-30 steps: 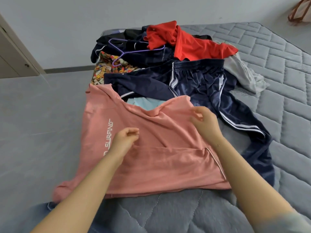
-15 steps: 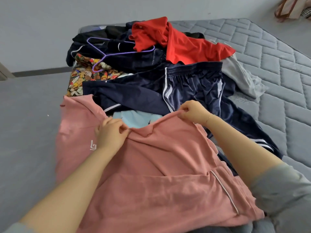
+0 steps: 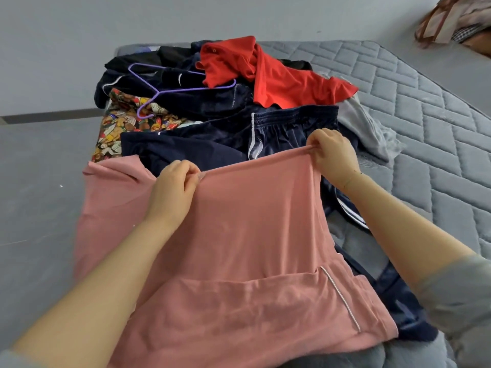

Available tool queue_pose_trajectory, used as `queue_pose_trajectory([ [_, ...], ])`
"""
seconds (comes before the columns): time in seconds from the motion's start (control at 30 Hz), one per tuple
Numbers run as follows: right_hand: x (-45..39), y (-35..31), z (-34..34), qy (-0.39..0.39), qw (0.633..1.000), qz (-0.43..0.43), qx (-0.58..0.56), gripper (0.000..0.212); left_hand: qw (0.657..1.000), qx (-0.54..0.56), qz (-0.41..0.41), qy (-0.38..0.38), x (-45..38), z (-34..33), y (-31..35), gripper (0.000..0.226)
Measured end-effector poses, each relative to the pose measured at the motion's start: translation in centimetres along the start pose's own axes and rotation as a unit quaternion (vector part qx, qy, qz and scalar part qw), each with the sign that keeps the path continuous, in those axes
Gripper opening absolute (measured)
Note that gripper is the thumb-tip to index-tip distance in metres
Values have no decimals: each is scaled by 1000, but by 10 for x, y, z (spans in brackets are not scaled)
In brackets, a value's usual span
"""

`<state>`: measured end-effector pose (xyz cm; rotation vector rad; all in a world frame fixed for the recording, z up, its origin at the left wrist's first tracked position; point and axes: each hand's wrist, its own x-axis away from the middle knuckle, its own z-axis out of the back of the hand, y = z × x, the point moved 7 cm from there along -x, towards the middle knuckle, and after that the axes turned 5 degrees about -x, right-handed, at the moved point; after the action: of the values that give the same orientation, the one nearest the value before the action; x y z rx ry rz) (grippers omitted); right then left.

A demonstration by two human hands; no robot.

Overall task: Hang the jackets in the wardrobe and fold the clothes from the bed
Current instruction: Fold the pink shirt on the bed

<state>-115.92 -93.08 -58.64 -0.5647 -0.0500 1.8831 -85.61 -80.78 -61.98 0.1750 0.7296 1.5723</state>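
A pink garment [image 3: 247, 235] lies spread over the near end of the grey quilted bed [image 3: 438, 134]. My left hand [image 3: 175, 187] pinches its far edge at the middle, and my right hand [image 3: 334, 155] grips the same edge at the right, pulling it taut and lifted. Behind it lies a heap of clothes: navy track trousers [image 3: 212, 144] with white stripes, a red shirt [image 3: 279, 78], a dark jacket [image 3: 191, 99] with a purple hanger [image 3: 172, 88] on top, a cartoon-print piece [image 3: 119, 128] and a grey garment [image 3: 366, 128].
The grey floor [image 3: 34, 195] runs along the bed's left side up to a pale wall. A brown striped bag [image 3: 451, 22] sits beyond the bed at the top right. The bed's right half shows bare quilted mattress.
Both hands moved from the middle of the pink garment to its far edge, took hold, and now stretch it straight and raised, covering the light-blue piece seen before.
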Motion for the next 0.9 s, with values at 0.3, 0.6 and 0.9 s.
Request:
queue_pose_trajectory([
  [0.3, 176, -6, 5, 73, 991, -37, -111, 13, 996, 8, -76, -50, 105, 4, 16, 17],
  [0.6, 197, -42, -31, -75, 995, -69, -10, 62, 980, -30, -75, -181, 149, -40, 13, 11],
  [0.9, 157, -66, -23, -90, 987, -6, -134, 41, 992, 44, -6, -121, 112, -20, -11, 14],
])
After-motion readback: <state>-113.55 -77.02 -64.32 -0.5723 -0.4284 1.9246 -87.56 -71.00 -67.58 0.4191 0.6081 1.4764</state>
